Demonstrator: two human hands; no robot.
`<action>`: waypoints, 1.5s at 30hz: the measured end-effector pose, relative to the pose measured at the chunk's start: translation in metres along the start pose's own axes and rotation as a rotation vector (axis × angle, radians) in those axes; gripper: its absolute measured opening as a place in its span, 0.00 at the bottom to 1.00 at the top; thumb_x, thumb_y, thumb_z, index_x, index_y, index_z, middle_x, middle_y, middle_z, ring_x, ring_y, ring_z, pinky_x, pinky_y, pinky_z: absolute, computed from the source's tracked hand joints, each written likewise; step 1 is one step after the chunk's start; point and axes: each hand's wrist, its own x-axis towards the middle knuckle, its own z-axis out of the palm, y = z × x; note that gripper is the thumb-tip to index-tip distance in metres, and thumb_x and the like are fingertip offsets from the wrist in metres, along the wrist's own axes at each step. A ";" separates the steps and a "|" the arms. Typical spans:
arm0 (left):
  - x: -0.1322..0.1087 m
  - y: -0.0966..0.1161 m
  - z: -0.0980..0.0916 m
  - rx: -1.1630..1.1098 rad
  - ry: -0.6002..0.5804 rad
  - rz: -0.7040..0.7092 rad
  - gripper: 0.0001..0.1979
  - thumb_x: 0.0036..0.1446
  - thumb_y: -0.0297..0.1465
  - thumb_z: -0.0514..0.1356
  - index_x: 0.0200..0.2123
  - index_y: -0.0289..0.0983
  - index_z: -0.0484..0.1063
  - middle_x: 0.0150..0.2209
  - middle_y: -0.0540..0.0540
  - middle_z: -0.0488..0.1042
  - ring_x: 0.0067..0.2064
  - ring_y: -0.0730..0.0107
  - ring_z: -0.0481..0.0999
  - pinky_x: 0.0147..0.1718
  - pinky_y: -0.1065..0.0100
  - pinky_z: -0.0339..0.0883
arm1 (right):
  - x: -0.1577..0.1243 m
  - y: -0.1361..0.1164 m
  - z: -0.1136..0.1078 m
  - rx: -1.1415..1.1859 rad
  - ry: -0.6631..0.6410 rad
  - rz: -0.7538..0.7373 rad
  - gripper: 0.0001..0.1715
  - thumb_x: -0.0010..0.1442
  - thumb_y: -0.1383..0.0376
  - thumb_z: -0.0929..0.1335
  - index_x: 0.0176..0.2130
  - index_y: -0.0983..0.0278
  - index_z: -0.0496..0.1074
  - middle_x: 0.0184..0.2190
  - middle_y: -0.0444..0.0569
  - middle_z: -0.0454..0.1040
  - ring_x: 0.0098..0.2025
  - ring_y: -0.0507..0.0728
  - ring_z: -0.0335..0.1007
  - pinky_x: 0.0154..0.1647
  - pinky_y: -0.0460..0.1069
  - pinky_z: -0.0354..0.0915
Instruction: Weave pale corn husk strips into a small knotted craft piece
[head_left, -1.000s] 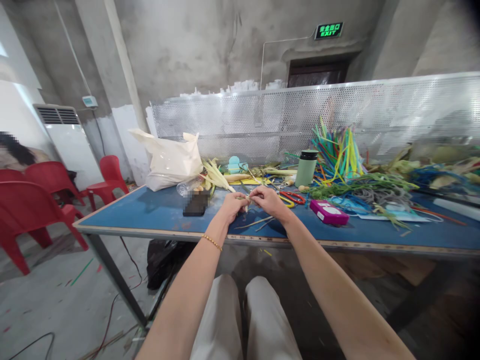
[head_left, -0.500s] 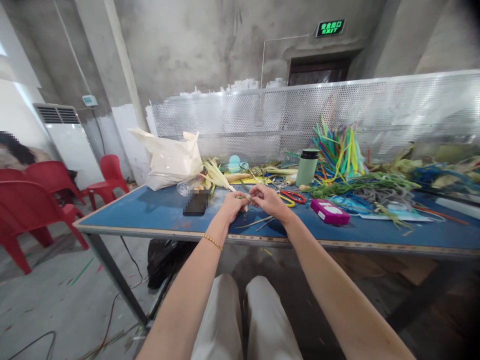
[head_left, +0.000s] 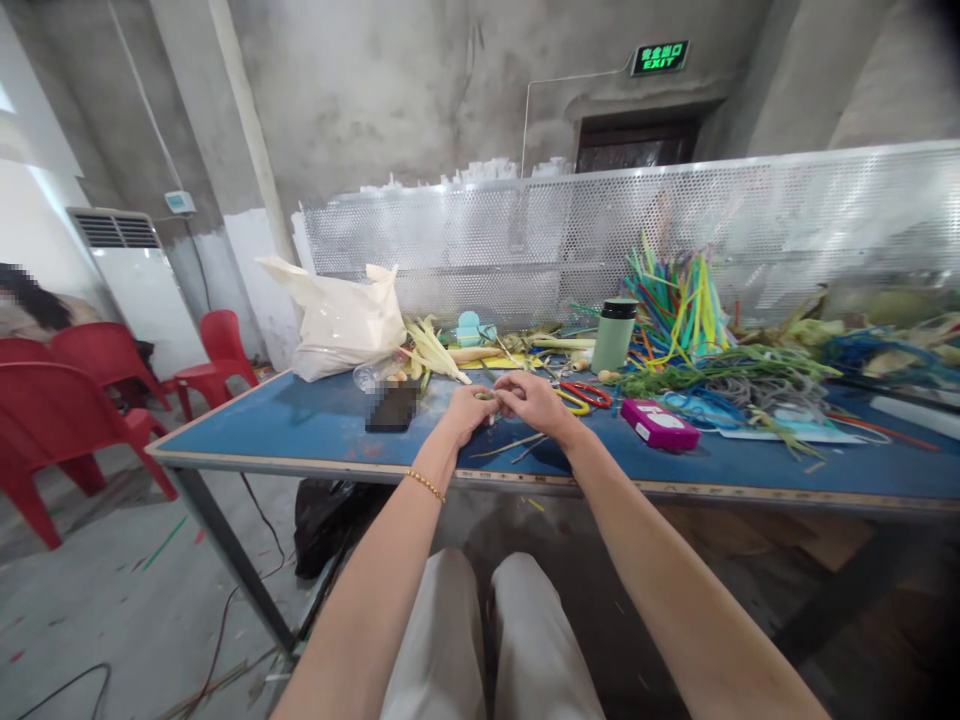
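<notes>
My left hand [head_left: 465, 412] and my right hand [head_left: 538, 402] meet above the blue table [head_left: 292, 430], fingertips nearly touching. Both are closed in a pinch on a thin green plant strip [head_left: 485, 395], mostly hidden by the fingers. Thin dry stalks [head_left: 511, 446] lie on the table below my right hand. Just beyond my left hand is a pale corn husk [head_left: 439, 352]. Beside my right hand are scissors with red handles [head_left: 587, 393] and a yellow-handled pair [head_left: 576, 403].
A cream bag [head_left: 349, 325] and a dark blurred object [head_left: 391, 407] lie left. A green bottle [head_left: 613, 338], purple box [head_left: 660, 425] and colourful pipe cleaners [head_left: 686, 310] stand right. A perforated metal panel [head_left: 465, 240] runs behind. A person [head_left: 37, 305] sits far left near red chairs [head_left: 75, 420].
My fingers have shifted slightly on the green plant strip, and less of it shows between them. My right hand has moved a little to the left. The other things lie unchanged.
</notes>
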 end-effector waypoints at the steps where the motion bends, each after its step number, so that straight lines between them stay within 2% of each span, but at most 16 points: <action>1: -0.001 0.001 0.000 0.014 0.003 -0.005 0.03 0.43 0.20 0.63 0.22 0.31 0.72 0.16 0.53 0.66 0.17 0.81 0.59 0.19 0.74 0.51 | 0.000 0.000 0.000 -0.029 -0.009 -0.012 0.05 0.59 0.63 0.67 0.34 0.62 0.72 0.25 0.45 0.74 0.23 0.53 0.71 0.27 0.48 0.67; 4: -0.001 0.001 0.001 0.046 0.006 -0.009 0.03 0.42 0.19 0.62 0.22 0.31 0.72 0.15 0.53 0.65 0.17 0.82 0.58 0.20 0.74 0.50 | 0.002 0.002 0.000 -0.120 0.002 -0.059 0.07 0.59 0.63 0.69 0.31 0.63 0.74 0.25 0.45 0.73 0.25 0.52 0.69 0.29 0.48 0.65; 8: 0.000 -0.002 0.000 0.059 -0.016 0.003 0.02 0.42 0.21 0.64 0.22 0.30 0.73 0.15 0.53 0.64 0.18 0.82 0.58 0.20 0.74 0.51 | 0.008 0.007 -0.003 -0.204 0.100 -0.152 0.09 0.56 0.59 0.73 0.29 0.62 0.78 0.30 0.48 0.73 0.32 0.54 0.68 0.33 0.49 0.62; 11: 0.001 -0.003 0.000 0.076 -0.038 0.015 0.01 0.42 0.21 0.63 0.23 0.30 0.73 0.15 0.53 0.64 0.18 0.81 0.58 0.20 0.74 0.51 | 0.016 0.008 -0.002 -0.130 0.095 -0.184 0.14 0.56 0.54 0.73 0.28 0.62 0.79 0.28 0.48 0.72 0.31 0.54 0.65 0.33 0.49 0.60; 14: 0.001 -0.004 0.000 0.082 -0.045 0.030 0.03 0.41 0.20 0.62 0.24 0.30 0.74 0.14 0.54 0.63 0.17 0.81 0.57 0.20 0.74 0.51 | 0.024 0.007 0.000 -0.054 0.064 -0.186 0.15 0.55 0.54 0.74 0.27 0.62 0.79 0.26 0.48 0.72 0.29 0.53 0.62 0.30 0.49 0.59; 18: 0.002 -0.004 -0.001 0.057 -0.047 0.034 0.02 0.41 0.22 0.63 0.22 0.31 0.73 0.14 0.54 0.63 0.17 0.80 0.58 0.20 0.72 0.51 | 0.031 0.007 0.001 -0.013 0.075 -0.100 0.11 0.52 0.58 0.73 0.27 0.63 0.79 0.26 0.47 0.74 0.27 0.52 0.63 0.28 0.48 0.58; 23: 0.003 -0.007 -0.003 -0.019 -0.110 0.054 0.04 0.41 0.26 0.64 0.20 0.33 0.70 0.17 0.53 0.64 0.18 0.79 0.59 0.21 0.71 0.52 | 0.031 0.013 0.003 0.108 0.130 0.019 0.10 0.49 0.59 0.72 0.27 0.65 0.79 0.26 0.48 0.77 0.29 0.53 0.69 0.32 0.48 0.63; 29: 0.004 -0.009 -0.005 -0.059 -0.137 0.073 0.17 0.41 0.37 0.71 0.18 0.34 0.67 0.15 0.53 0.62 0.18 0.80 0.58 0.21 0.70 0.50 | 0.028 0.005 0.009 0.212 0.100 0.113 0.12 0.48 0.59 0.72 0.27 0.66 0.78 0.24 0.47 0.77 0.28 0.54 0.70 0.32 0.49 0.66; 31: 0.005 -0.010 -0.006 -0.107 -0.113 0.050 0.19 0.40 0.38 0.72 0.18 0.34 0.67 0.14 0.53 0.62 0.18 0.80 0.57 0.21 0.70 0.48 | 0.029 0.002 0.009 0.220 0.128 0.133 0.13 0.48 0.57 0.72 0.28 0.66 0.78 0.26 0.49 0.78 0.29 0.55 0.71 0.33 0.49 0.67; 33: 0.006 -0.010 -0.006 -0.188 -0.089 0.024 0.18 0.39 0.37 0.72 0.19 0.34 0.68 0.14 0.54 0.62 0.17 0.80 0.57 0.20 0.70 0.47 | 0.028 0.001 0.008 0.242 0.214 0.165 0.16 0.50 0.55 0.71 0.30 0.66 0.79 0.29 0.51 0.79 0.32 0.56 0.73 0.36 0.50 0.68; 36: 0.009 -0.010 -0.007 -0.310 -0.083 -0.011 0.16 0.40 0.36 0.72 0.22 0.34 0.70 0.14 0.53 0.63 0.17 0.78 0.59 0.20 0.70 0.47 | 0.025 0.003 0.005 0.274 0.317 0.300 0.22 0.54 0.50 0.69 0.31 0.67 0.78 0.31 0.53 0.80 0.32 0.56 0.74 0.34 0.50 0.68; 39: 0.010 -0.010 -0.008 -0.372 -0.069 -0.036 0.16 0.40 0.35 0.73 0.22 0.34 0.69 0.15 0.53 0.63 0.18 0.78 0.60 0.20 0.70 0.49 | 0.019 0.004 0.004 0.259 0.220 0.434 0.28 0.54 0.45 0.68 0.24 0.67 0.76 0.26 0.53 0.78 0.29 0.56 0.71 0.28 0.48 0.65; 42: 0.010 -0.010 -0.009 -0.375 -0.072 -0.044 0.16 0.40 0.34 0.72 0.21 0.34 0.69 0.15 0.53 0.62 0.18 0.78 0.59 0.20 0.70 0.49 | 0.015 0.003 0.006 0.266 0.133 0.369 0.26 0.49 0.45 0.72 0.23 0.66 0.76 0.22 0.49 0.74 0.26 0.54 0.67 0.26 0.47 0.62; 45: 0.009 -0.009 -0.009 -0.355 -0.083 -0.049 0.15 0.42 0.34 0.72 0.20 0.34 0.69 0.14 0.53 0.62 0.18 0.78 0.59 0.21 0.69 0.49 | 0.014 0.000 0.007 0.253 0.200 0.270 0.22 0.44 0.49 0.74 0.22 0.65 0.75 0.20 0.45 0.71 0.25 0.52 0.64 0.28 0.48 0.61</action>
